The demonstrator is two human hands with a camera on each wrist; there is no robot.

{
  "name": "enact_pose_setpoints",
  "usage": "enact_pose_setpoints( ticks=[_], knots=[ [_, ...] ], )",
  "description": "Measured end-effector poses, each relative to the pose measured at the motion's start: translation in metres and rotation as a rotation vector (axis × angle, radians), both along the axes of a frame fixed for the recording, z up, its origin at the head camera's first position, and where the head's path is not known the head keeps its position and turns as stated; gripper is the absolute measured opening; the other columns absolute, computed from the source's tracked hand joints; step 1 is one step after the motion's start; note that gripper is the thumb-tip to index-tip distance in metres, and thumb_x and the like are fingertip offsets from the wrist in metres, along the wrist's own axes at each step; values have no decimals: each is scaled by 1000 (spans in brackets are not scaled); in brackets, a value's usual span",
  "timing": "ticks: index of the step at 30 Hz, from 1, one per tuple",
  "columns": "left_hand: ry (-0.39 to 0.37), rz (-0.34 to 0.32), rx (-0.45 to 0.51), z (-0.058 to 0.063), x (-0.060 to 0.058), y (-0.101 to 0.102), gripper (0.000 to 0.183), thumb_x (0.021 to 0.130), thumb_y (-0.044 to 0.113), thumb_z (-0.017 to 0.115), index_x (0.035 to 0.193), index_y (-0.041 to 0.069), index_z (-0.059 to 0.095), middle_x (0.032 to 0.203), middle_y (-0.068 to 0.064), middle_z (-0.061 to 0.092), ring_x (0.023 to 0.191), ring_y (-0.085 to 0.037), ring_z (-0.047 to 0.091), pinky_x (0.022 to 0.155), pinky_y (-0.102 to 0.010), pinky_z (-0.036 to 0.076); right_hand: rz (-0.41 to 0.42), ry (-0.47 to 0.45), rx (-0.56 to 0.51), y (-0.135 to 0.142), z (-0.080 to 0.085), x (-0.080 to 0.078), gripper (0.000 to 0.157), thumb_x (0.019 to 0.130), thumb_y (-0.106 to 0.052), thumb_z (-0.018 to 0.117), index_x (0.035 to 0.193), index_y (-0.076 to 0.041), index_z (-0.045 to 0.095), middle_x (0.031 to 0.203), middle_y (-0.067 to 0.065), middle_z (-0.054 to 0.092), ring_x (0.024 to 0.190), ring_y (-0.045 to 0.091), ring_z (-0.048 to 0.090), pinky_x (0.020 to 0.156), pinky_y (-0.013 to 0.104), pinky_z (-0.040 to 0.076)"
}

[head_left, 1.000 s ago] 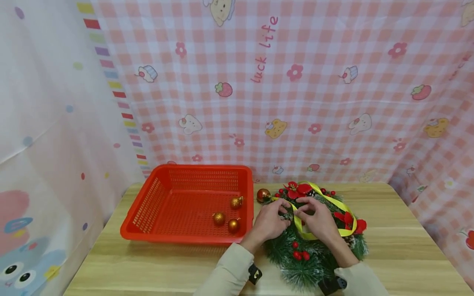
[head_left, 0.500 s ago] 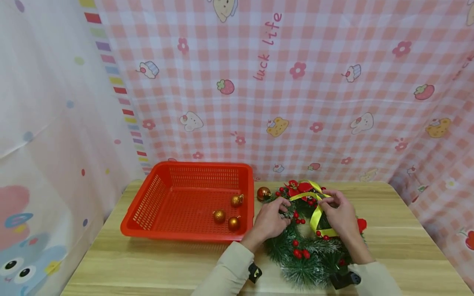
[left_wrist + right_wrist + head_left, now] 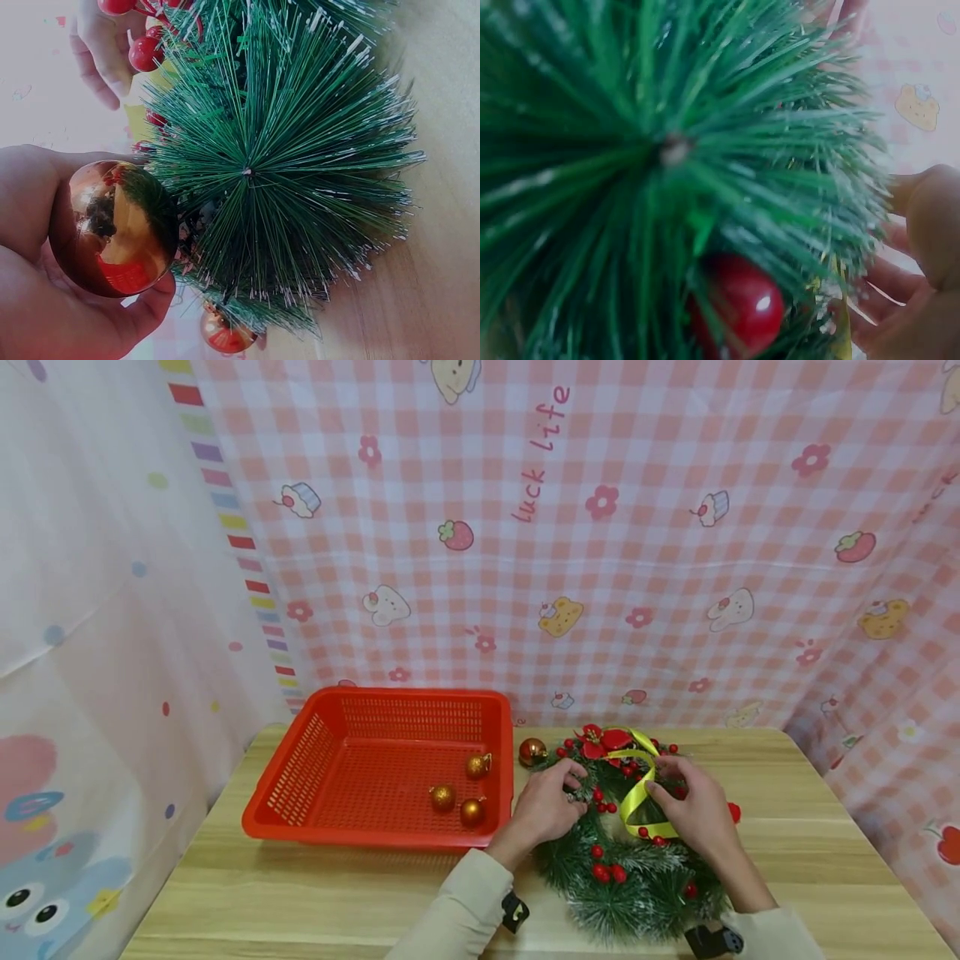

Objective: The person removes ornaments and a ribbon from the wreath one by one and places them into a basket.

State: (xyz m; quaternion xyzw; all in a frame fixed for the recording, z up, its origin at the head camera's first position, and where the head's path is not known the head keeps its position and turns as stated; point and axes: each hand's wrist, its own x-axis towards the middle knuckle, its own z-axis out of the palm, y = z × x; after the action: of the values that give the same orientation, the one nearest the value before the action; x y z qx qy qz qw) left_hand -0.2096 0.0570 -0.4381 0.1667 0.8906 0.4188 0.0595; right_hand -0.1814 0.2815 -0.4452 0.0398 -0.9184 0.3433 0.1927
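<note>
Rightward had moved our right hand (image 3: 697,806), fingers parted near one glossy yellow ribbon (image 3: 635,796); our left hand (image 3: 546,802) held one shiny golden ball (image 3: 112,229) at one bristly wreath (image 3: 615,906).

The green wreath (image 3: 637,862) lies flat; yellow ribbon (image 3: 635,797) curls over it; one glossy golden ball (image 3: 112,232) perhaps touches it.

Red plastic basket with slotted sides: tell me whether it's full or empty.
Neither: in the head view the basket holds three round gold ornaments toward its right; the rest shows bare.
</note>
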Motion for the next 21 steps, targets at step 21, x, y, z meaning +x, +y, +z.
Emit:
enact_pose_setpoints(
  ticks=[21],
  knots=[
    [47, -5, 21, 2, 1, -1, 29, 84, 9, 77, 108, 13, 61, 79, 3, 66, 69, -8, 60, 75, -29, 52, -29, -358, 221, 22, -23, 1, 92, 96, -55, 54, 156, 3, 14, 151, 41, 17, 133, 65, 19, 100, 77, 18]
  ],
)
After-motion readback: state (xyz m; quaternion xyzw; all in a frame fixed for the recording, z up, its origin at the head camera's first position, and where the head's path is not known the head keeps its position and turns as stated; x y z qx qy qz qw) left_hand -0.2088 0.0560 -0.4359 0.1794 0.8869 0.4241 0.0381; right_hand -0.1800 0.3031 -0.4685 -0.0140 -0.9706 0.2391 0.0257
